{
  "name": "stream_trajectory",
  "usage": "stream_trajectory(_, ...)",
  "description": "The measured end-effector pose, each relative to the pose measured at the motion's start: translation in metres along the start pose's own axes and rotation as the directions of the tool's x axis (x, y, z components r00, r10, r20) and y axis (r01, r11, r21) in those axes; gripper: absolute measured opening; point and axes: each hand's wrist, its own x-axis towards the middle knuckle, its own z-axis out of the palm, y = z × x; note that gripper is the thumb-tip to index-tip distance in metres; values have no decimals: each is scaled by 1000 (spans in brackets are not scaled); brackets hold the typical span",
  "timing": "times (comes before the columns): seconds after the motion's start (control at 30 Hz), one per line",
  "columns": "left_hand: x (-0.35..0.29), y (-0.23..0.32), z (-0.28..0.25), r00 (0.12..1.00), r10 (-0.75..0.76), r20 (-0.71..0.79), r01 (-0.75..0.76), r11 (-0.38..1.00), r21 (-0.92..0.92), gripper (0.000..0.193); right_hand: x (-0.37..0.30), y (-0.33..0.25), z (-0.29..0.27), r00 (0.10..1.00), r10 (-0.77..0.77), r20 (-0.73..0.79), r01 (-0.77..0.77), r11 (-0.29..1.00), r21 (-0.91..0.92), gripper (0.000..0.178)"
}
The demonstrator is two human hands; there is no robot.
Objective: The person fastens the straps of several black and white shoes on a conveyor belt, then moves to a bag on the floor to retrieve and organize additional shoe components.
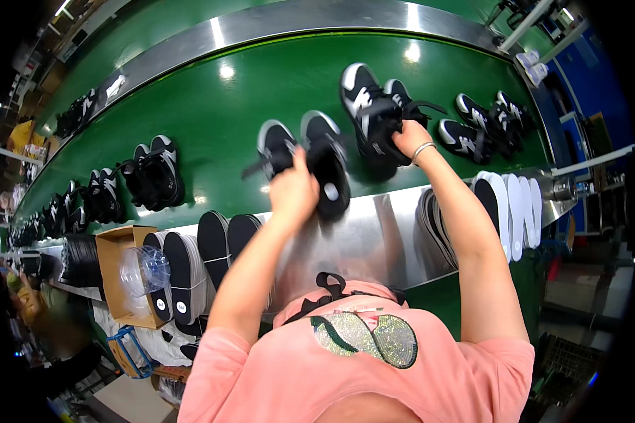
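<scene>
Just left of centre, my left hand (294, 190) is closed at the heel of a black sneaker (275, 137) with a grey toe; its fingertips are partly hidden and slightly blurred. Beside it, to the right, lies a matching sneaker (326, 162) with a pale oval visible inside its heel. My right hand (413, 139) grips at the collar of a pair of black sneakers with white and grey trim. The nearer shoe (363, 106) is tilted toe up, with its strap loose, and the other shoe (396, 90) shows behind it.
More black sneakers (466, 137) lie on the green conveyor belt (219, 106) at right, and several pairs (155, 173) at left. Along the near metal ledge (360, 240) stand stacked black insoles (183, 271), white insoles (497, 204) and a cardboard box (116, 268) with clear plastic.
</scene>
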Motion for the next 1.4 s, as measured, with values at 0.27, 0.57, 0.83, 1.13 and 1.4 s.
stream_trajectory(0.27, 10, 12, 8, 908, 187, -374, -330, 871, -364, 37, -127, -13, -24, 998, 19, 51, -15, 997, -75, 31)
stream_trajectory(0.57, -116, 48, 66, 943, 297, 152, -141, 767, -627, 69, -236, -6, 30, 995, -15, 102, 35, 978, -205, 29)
stream_trajectory(0.83, -98, 64, 66, 800, 583, -141, -596, 749, -288, 32, -252, 9, 38, 984, -178, -12, 175, 976, -130, 27)
stream_trajectory(1.13, -57, 54, 61, 966, 233, 112, -64, 635, -770, 17, -255, 5, 34, 985, -157, -72, 141, 970, -197, 21)
stream_trajectory(1.4, -50, 46, 73, 960, 151, 235, 142, 461, -876, 15, -243, -38, 31, 976, -76, 205, -104, 664, 741, 25)
